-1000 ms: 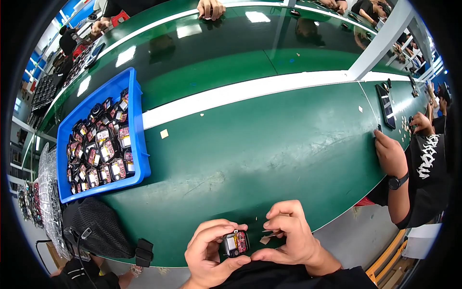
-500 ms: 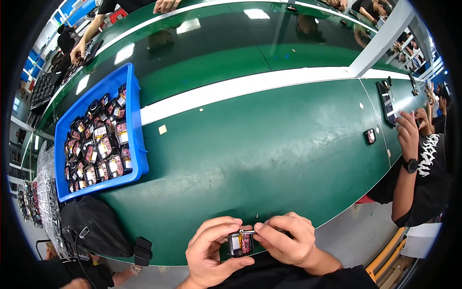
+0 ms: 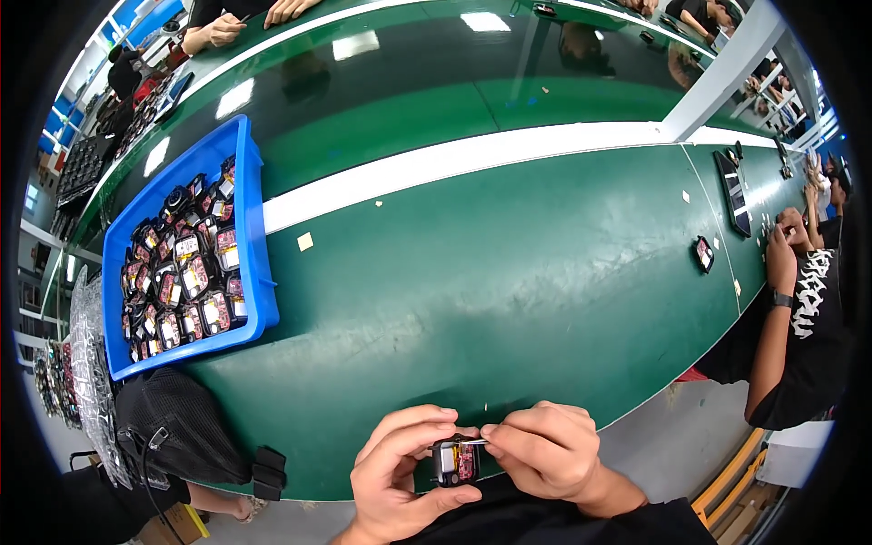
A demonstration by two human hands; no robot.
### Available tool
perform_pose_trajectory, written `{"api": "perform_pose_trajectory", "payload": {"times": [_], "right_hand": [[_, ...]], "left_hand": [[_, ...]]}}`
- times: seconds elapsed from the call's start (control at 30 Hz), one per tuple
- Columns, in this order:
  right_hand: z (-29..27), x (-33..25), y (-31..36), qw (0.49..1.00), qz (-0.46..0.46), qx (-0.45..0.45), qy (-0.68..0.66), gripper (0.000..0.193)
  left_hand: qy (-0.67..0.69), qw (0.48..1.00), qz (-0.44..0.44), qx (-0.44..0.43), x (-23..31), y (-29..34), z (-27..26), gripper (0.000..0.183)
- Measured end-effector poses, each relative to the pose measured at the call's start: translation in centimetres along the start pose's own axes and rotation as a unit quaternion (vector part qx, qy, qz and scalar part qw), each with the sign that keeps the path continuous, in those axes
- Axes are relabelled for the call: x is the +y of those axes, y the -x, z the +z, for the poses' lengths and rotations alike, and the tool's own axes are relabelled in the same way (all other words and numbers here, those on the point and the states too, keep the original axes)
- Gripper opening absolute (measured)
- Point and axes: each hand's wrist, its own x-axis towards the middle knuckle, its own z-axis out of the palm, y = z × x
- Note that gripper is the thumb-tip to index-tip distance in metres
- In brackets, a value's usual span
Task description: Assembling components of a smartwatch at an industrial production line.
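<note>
My left hand (image 3: 397, 474) grips a small open black electronic case (image 3: 455, 460), like a smartwatch body, between fingers and thumb. Inside it show a silvery battery, a pinkish-red circuit board and a bit of yellow tape. My right hand (image 3: 549, 451) pinches a thin, pale metal tool (image 3: 471, 441), whose tip lies across the case's upper edge. Its exact kind is mostly hidden by the fingers. Both hands are held at the near edge of the green table (image 3: 436, 309).
A blue bin (image 3: 259, 272) full of similar open cases stands left, beside a black mesh bag (image 3: 177, 427). One loose case (image 3: 703, 255) lies right, near a dark tray (image 3: 732, 195). A co-worker's arm (image 3: 772, 336) is at the right; another person's hands (image 3: 218, 33) are across the table.
My hands have barely moved; the thin tool's angle at the case's edge shifts slightly. The right co-worker's hands have drawn back from the tray, and the loose case there has turned.
</note>
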Motion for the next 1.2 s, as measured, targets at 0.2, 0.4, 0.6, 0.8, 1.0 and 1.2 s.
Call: {"api": "perform_pose_trajectory", "payload": {"times": [0.2,0.4,0.6,0.8,1.0,1.2], "right_hand": [[-0.32,0.02,0.15,1.0,-0.003,-0.012,0.012,0.03],[-0.11,-0.04,0.1,1.0,-0.006,-0.005,0.028,0.031],[0.07,0.02,0.17,0.999,-0.006,-0.005,0.035,0.03],[0.15,-0.02,0.06,0.999,0.001,-0.004,0.036,0.029],[0.04,-0.09,0.0,0.999,0.005,-0.007,0.035,0.029],[0.02,-0.13,0.01,0.999,0.006,-0.013,0.037,0.029]], "left_hand": [[-0.022,1.0,0.009,-0.005,0.03,0.03,0.06,0.064],[-0.018,1.0,-0.002,0.011,-0.02,0.12,0.16,0.064],[-0.035,0.999,-0.004,0.002,0.0,-0.24,-0.14,0.063],[-0.051,0.999,0.005,-0.008,0.27,-0.59,-0.33,0.063],[-0.032,0.999,0.008,-0.01,0.21,-0.67,-0.31,0.062],[-0.034,0.999,0.011,-0.007,0.29,-0.51,-0.15,0.062]]}}
